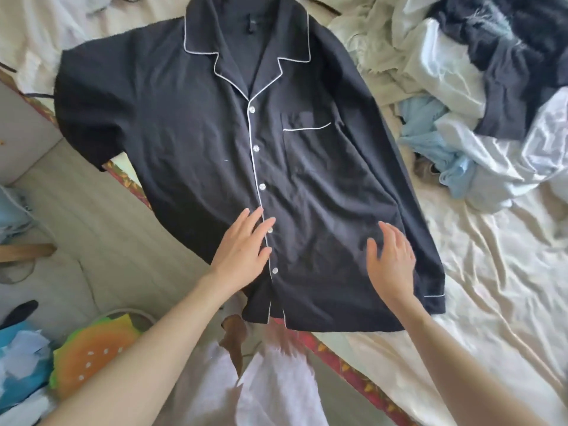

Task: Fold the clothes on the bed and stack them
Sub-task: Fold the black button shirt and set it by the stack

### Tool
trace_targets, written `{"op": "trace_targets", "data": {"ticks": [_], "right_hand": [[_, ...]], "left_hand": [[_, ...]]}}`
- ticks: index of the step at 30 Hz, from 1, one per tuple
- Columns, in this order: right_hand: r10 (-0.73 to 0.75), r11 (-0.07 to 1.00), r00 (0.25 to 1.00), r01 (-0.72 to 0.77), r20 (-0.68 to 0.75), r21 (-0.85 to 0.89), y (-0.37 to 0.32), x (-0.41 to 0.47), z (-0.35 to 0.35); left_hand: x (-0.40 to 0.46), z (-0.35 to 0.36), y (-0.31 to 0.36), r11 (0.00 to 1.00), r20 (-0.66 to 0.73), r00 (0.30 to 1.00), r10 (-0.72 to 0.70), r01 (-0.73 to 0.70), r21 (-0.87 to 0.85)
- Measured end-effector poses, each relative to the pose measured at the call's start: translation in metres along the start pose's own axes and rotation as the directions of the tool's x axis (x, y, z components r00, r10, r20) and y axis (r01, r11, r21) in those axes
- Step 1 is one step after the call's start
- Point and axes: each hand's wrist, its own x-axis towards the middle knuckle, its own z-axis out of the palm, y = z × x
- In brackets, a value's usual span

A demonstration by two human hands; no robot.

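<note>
Standing at the edge of the bed (479, 272), you look down at its wrinkly cream sheet, which spreads out under your hands and far off to the right of them. On it lies the big black pajama shirt (190, 127), front side up and buttoned, with thin white trim on the collar, the pocket and the cuff. Both of your hands rest on its lower part, and the collar lies far from your fingertips. The sleeve on the left side hangs over the bed's edge, above the floor (92, 216). The other sleeve lies straight along the shirt's right side, just beside your right hand.

Past your right hand, up and to the right, sits the pile of clothes (479, 96), all tangled: white, light blue and dark pieces mixed together.

Down by your left arm, on the floor, there is a bright orange and green cushion (92, 352).

Your left hand (242, 247) lies flat on the shirt, fingers straight and spread, touching the white line of buttons. Your right hand (392, 259) is near the shirt's right side, fingers open and loose. Neither grip pinches any cloth.
</note>
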Motion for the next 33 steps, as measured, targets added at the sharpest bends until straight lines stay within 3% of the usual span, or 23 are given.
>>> {"op": "trace_targets", "data": {"ticks": [5,10,15,20,24,25,27,29,31,33], "right_hand": [[0.212,0.974,0.977,-0.21,-0.011,0.089,0.066,0.066,-0.025],[0.32,0.91,0.908,-0.374,0.271,0.178,0.107,0.105,-0.02],[0.381,0.795,0.91,-0.412,0.163,0.445,0.118,0.121,-0.034],[0.28,0.847,0.954,-0.192,-0.108,0.496,0.11,0.135,-0.092],[0.186,0.869,0.928,-0.002,-0.323,0.495,0.097,0.143,-0.137],[0.116,0.89,0.917,0.075,-0.382,0.45,0.09,0.141,-0.145],[-0.084,0.92,0.87,0.255,-0.486,0.298,0.069,0.13,-0.156],[-0.304,0.89,0.8,0.432,-0.517,0.146,0.044,0.112,-0.157],[-0.462,0.831,0.76,0.551,-0.458,0.075,0.021,0.089,-0.148],[-0.547,0.793,0.756,0.606,-0.36,0.068,0.001,0.067,-0.134]], "left_hand": [[0.046,0.032,0.057,0.98,0.188,0.982,-0.001,-0.036,0.196],[0.078,0.049,0.073,0.958,0.354,0.924,-0.145,0.042,0.284],[0.091,0.036,0.075,0.971,0.441,0.874,-0.206,0.126,0.205],[0.107,0.013,0.097,0.933,0.363,0.883,-0.298,0.349,-0.084],[0.129,-0.015,0.135,0.85,0.225,0.916,-0.332,0.394,-0.349],[0.137,-0.025,0.149,0.774,0.219,0.912,-0.348,0.411,-0.481],[0.153,-0.047,0.178,0.531,0.301,0.89,-0.342,0.447,-0.72],[0.165,-0.067,0.202,0.334,0.417,0.876,-0.241,0.479,-0.812],[0.172,-0.081,0.217,0.274,0.48,0.859,-0.175,0.511,-0.815],[0.171,-0.088,0.22,0.261,0.462,0.86,-0.215,0.507,-0.822]]}}
